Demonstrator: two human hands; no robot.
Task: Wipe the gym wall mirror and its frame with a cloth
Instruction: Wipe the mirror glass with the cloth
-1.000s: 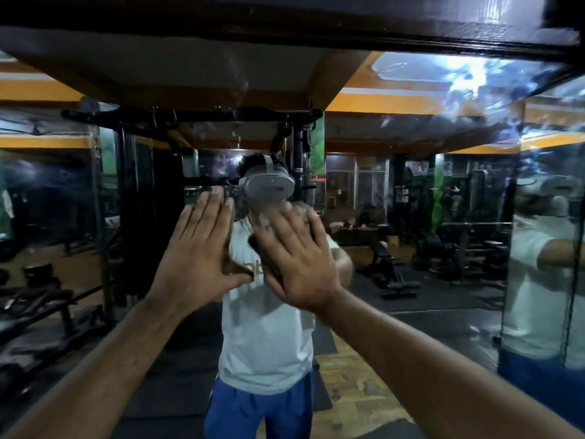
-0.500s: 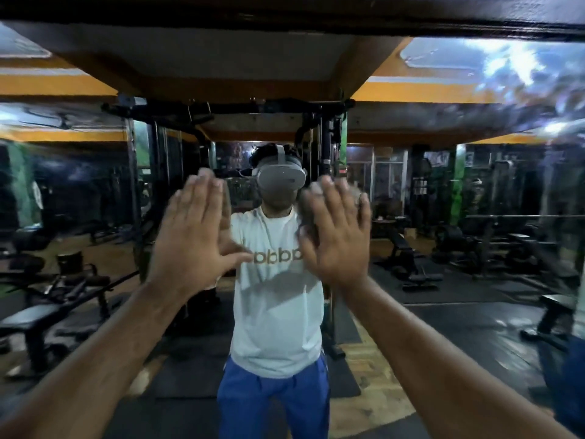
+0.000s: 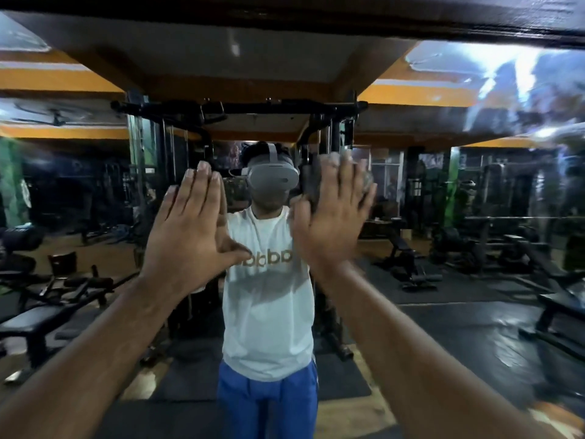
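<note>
The wall mirror [image 3: 474, 327] fills nearly the whole view and reflects the gym and a person in a white shirt and blue trousers. Its dark frame [image 3: 316, 14] runs along the top. My left hand [image 3: 193, 236] lies flat against the glass with straight fingers and holds nothing. My right hand [image 3: 332, 217] is also flat, fingers spread, pressing a dark grey cloth [image 3: 308, 185] onto the mirror at head height. Only the cloth's edges show around the fingers and palm.
Streaky bright smears [image 3: 519, 87] cover the mirror's upper right. The reflection shows weight benches [image 3: 44, 321], a cable rack [image 3: 240, 112] and dark floor mats behind the person.
My right hand has slid the cloth up and to the right across the glass. The view has swung left, so the side mirror panel at the right has left the picture. My left hand stays flat.
</note>
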